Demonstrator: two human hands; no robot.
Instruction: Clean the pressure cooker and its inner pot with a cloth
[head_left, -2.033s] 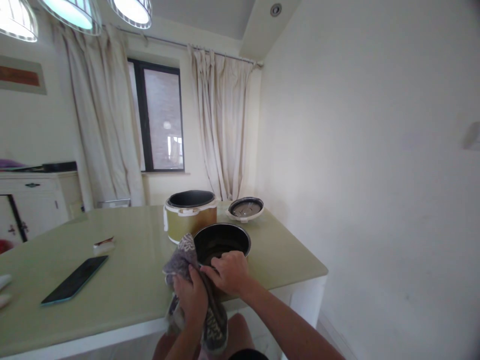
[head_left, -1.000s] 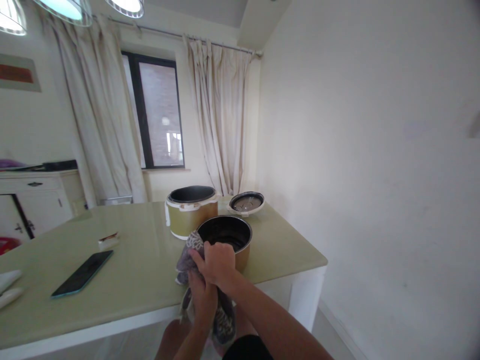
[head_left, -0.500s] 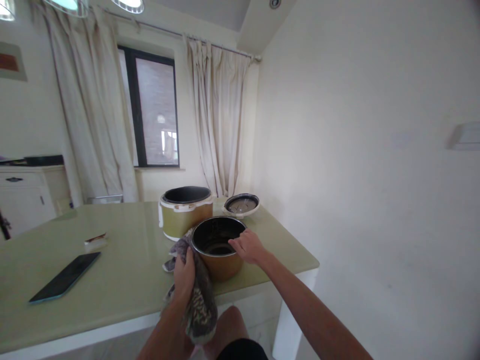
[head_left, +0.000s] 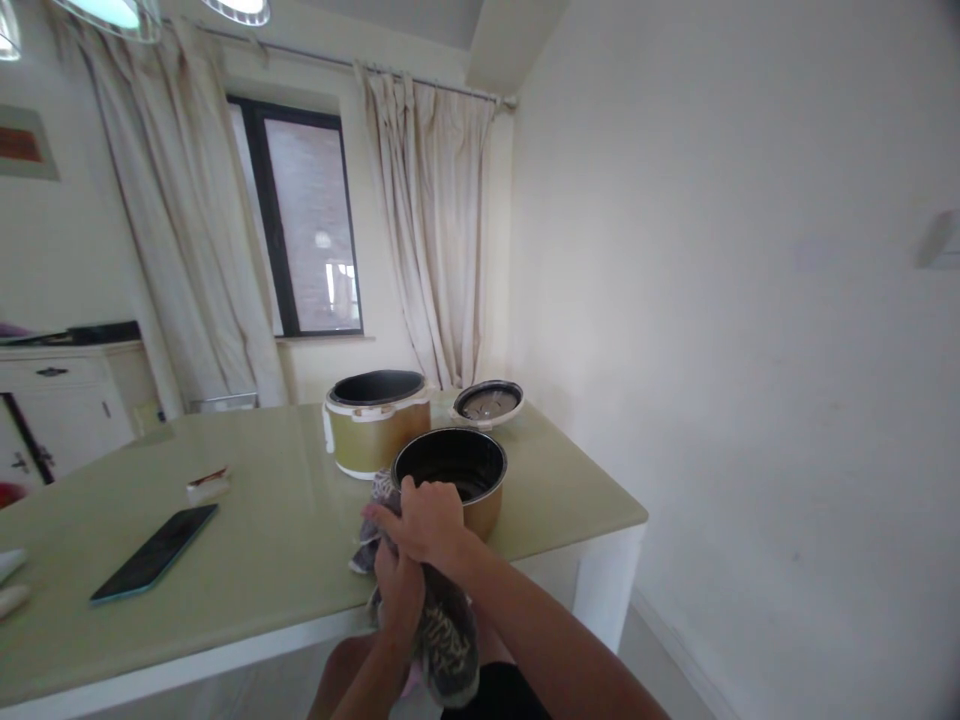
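Note:
A dark-lined inner pot (head_left: 459, 470) with a golden outside stands near the table's front edge. My left hand (head_left: 397, 590) is closed on a grey patterned cloth (head_left: 442, 640) that hangs down over the table edge. Just above it, my right hand (head_left: 421, 520) is curled over the same cloth, beside the pot's near rim. Behind the pot stands the golden cooker body (head_left: 373, 420), uncovered, with its round lid (head_left: 489, 402) lying to its right.
The pale green table (head_left: 262, 540) also carries a dark phone (head_left: 154, 565) at the left and a small flat object (head_left: 208, 484) behind it. A white wall runs close along the right. A white cabinet (head_left: 60, 400) and curtains stand behind.
My right hand has left the pot's far rim and come back onto the cloth above my left hand. The view shifted slightly.

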